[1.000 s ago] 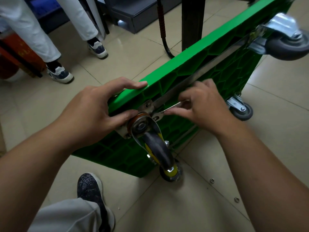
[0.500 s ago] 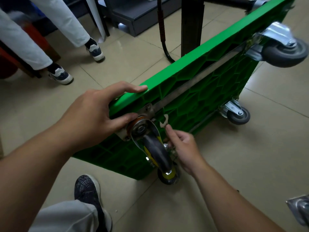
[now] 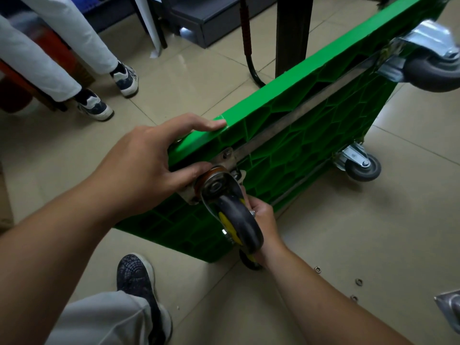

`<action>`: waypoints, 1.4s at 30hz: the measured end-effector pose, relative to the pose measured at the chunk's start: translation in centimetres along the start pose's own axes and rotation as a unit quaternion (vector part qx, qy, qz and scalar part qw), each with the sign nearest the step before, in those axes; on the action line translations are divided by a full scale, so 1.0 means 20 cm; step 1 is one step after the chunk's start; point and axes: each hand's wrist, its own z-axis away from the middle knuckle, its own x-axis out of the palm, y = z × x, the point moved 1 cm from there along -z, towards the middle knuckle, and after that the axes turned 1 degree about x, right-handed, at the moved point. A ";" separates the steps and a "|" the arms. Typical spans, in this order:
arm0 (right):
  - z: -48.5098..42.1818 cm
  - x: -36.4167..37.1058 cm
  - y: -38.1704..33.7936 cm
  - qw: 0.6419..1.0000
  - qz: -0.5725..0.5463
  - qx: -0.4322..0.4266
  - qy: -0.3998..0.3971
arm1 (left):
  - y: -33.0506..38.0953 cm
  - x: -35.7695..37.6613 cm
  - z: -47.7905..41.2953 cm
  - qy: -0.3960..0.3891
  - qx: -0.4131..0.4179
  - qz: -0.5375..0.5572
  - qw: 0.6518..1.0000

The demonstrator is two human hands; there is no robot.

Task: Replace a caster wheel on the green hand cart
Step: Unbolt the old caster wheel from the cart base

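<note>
A green hand cart [image 3: 311, 145] stands tipped on its edge on a tiled floor [image 3: 373, 232], with its underside facing the viewer, running from centre toward 1 o'clock. The left hand [image 3: 149, 165] grips its upper edge, forefinger on top and thumb beneath, beside the caster wheel [image 3: 239, 220] at the near corner. At the wheel's 3 o'clock, the right hand [image 3: 263, 220] has curled fingers; what they hold cannot be told. Small nuts [image 3: 358, 281] lie at 4 o'clock.
</note>
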 end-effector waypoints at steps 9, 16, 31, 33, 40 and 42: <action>-0.04 -0.18 -0.23 0.936 0.260 -0.230 0.063 | 0.02 0.00 0.00 0.005 -0.001 0.003 1.000; -0.03 -0.25 -0.63 0.687 0.631 -0.353 0.079 | 0.02 0.00 0.00 0.013 0.000 0.001 1.000; -0.01 -0.29 -0.32 0.879 0.381 -0.282 0.055 | 0.01 0.00 0.00 0.015 0.010 -0.005 1.000; -0.01 -0.27 -0.25 0.889 0.343 -0.291 0.088 | 0.01 0.00 0.00 0.018 0.014 -0.002 1.000; -0.02 -0.28 -0.23 0.864 0.334 -0.349 0.140 | 0.00 0.01 0.00 0.020 0.015 -0.012 1.000; -0.02 -0.27 -0.23 0.858 0.345 -0.353 0.142 | 0.00 0.01 0.00 0.020 0.012 -0.011 1.000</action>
